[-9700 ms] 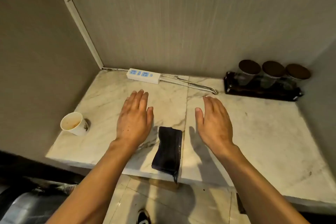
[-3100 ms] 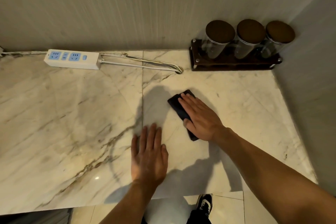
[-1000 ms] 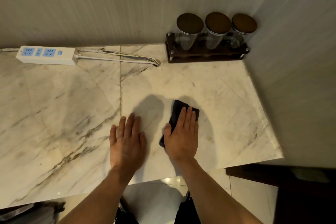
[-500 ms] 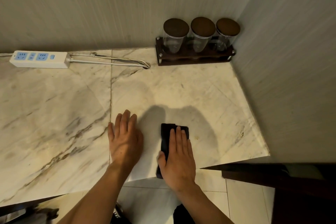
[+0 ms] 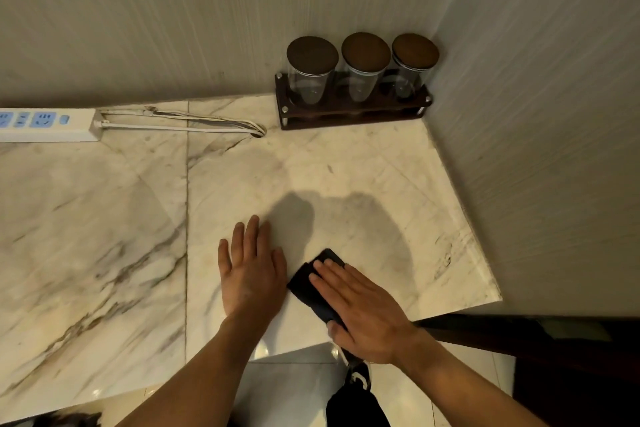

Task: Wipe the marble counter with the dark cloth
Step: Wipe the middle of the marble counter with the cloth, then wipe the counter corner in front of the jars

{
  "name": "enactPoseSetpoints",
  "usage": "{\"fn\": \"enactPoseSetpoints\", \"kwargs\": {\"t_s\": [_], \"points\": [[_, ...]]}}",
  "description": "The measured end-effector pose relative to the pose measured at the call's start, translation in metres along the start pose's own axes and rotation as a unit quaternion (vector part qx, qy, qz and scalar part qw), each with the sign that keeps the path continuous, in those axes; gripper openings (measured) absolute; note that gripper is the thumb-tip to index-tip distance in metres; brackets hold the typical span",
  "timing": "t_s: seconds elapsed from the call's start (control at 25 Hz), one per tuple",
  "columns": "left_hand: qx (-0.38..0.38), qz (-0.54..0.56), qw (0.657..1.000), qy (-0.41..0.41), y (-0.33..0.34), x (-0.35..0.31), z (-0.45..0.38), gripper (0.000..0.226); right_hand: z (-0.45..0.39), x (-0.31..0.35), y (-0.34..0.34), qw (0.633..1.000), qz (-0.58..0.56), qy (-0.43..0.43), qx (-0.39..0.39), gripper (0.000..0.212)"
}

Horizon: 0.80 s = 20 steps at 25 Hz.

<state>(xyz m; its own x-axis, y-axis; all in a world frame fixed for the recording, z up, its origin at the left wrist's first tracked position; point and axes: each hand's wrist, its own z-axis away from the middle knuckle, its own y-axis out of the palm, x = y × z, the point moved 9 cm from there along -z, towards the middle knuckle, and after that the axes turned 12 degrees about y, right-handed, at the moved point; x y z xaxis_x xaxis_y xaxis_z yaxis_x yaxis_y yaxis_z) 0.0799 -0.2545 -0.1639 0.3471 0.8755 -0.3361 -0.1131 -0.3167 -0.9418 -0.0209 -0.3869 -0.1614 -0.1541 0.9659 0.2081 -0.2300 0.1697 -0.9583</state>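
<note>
My right hand lay flat, fingers together, pressing the dark cloth on the marble table near its front edge, hiding most of it; my left hand rested flat, empty, beside it.

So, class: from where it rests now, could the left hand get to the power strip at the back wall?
Probably yes. The left hand lies flat and free on the marble counter, and only bare marble shows between it and the power strip. It would take a long stretch.
</note>
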Motion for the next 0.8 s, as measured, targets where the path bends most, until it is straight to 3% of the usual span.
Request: {"fn": "enactPoseSetpoints", "kwargs": {"t_s": [0.24, 0.8], "points": [[0.017, -0.039, 0.999, 0.001, 0.003, -0.001, 0.000, 0.056, -0.034, -0.016, -0.008, 0.999, 0.010, -0.033, 0.024, 0.071], [0.023, -0.068, 0.997, 0.012, 0.003, -0.003, -0.002, 0.053, -0.128, -0.050, -0.038, 1.000, 0.019, -0.013, 0.003, 0.072]]}}
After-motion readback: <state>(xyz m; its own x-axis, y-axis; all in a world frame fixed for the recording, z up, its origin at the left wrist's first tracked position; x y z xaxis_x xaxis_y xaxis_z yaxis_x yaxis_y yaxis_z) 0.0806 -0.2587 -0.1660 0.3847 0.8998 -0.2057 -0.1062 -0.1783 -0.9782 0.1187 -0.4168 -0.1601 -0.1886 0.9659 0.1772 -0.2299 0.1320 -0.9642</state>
